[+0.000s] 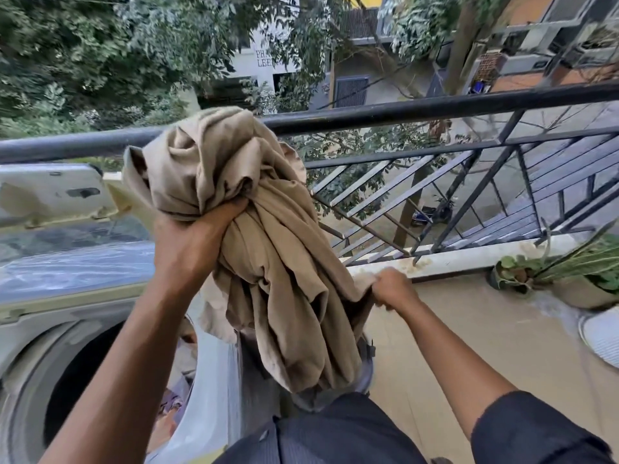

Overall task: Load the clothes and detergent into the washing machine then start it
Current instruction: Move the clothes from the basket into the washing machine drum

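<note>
black railing [402, 110] | potted plants [569, 272] right | trees [83, 51] beyond

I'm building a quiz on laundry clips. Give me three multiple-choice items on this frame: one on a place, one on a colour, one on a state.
1. Where is the washing machine's drum opening?
A. lower left
B. upper right
C. behind the railing

2. What colour is the bundled cloth?
A. red
B. beige
C. dark blue

3. How is the cloth held?
A. lying on the floor
B. draped over the railing
C. gripped by both hands

Answers:
1 A: the washing machine shows its dark round opening at lower left.
2 B: the cloth is beige throughout.
3 C: the left hand clutches the bunch while the right hand pulls a lower edge, in front of the railing.
</note>
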Motion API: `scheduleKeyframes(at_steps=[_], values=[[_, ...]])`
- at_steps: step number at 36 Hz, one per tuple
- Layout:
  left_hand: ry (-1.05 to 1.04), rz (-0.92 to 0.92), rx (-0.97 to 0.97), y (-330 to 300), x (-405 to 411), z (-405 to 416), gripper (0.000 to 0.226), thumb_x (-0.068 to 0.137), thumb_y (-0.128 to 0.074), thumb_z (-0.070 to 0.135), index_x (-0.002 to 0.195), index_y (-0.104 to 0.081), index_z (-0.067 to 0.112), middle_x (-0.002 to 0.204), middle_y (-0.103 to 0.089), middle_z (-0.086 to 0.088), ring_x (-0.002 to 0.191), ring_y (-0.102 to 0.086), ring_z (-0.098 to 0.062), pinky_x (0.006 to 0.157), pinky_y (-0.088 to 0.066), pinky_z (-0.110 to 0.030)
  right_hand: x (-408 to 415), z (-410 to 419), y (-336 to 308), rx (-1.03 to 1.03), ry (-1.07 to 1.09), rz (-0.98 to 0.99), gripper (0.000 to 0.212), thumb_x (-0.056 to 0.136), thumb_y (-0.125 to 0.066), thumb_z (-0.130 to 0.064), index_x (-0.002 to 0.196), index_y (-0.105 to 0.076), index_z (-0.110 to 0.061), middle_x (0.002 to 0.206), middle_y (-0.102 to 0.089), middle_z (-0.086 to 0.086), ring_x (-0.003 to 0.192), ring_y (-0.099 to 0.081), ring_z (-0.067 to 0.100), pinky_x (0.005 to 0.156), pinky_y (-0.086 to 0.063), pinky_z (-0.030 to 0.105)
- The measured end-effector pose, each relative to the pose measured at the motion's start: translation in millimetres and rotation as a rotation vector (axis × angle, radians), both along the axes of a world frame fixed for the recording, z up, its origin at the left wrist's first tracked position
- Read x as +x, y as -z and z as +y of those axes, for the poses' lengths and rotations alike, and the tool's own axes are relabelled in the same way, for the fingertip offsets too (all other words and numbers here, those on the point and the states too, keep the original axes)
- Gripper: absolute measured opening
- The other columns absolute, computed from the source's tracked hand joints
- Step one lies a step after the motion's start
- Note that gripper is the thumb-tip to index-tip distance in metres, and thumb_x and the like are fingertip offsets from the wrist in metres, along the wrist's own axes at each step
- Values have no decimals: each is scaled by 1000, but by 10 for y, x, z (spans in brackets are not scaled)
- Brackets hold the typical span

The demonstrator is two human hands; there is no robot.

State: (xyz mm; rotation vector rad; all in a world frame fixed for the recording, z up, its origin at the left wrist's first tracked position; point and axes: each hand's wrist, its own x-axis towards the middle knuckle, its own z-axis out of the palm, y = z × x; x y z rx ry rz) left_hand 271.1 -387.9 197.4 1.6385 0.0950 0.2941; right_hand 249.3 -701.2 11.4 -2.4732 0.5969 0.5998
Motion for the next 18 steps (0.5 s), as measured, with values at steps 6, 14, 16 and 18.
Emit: scheduleKeyframes(at_steps=[6, 14, 16, 18], values=[[46, 156, 142, 185, -24, -34, 51, 55, -91, 65, 102, -77, 54, 111, -76, 29, 112, -70, 3, 102, -56, -35, 334, -10, -972, 127, 35, -346, 24, 76, -47, -22, 67, -67, -11, 67, -69, 13, 66, -68, 30, 62, -55, 41], [101, 106, 97, 195, -87, -54, 34, 61, -86, 56, 91, -74, 67, 105, -74, 37, 103, -68, 15, 77, -53, -4, 314, 134, -1950, 448, 56, -701, 42, 85, -49, -33, 82, -61, 7, 65, -48, 8, 59, -39, 17, 57, -27, 33], [105, 137, 94, 207, -92, -27, 31, 63, -84, 56, 90, -73, 68, 103, -74, 38, 101, -67, 17, 79, -53, -6, 271, 202, -2054, 547, 28, -738, 46, 85, -54, -36, 74, -52, 9, 64, -42, 7, 59, -33, 19, 56, -23, 34], [99, 165, 81, 235, -78, 7, 28, 66, -83, 52, 92, -76, 60, 101, -74, 37, 99, -67, 17, 83, -52, -13, 243, 262, -2103, 652, 20, -745, 50, 82, -57, -38, 69, -47, 9, 65, -41, 8, 60, -32, 22, 57, -20, 38]])
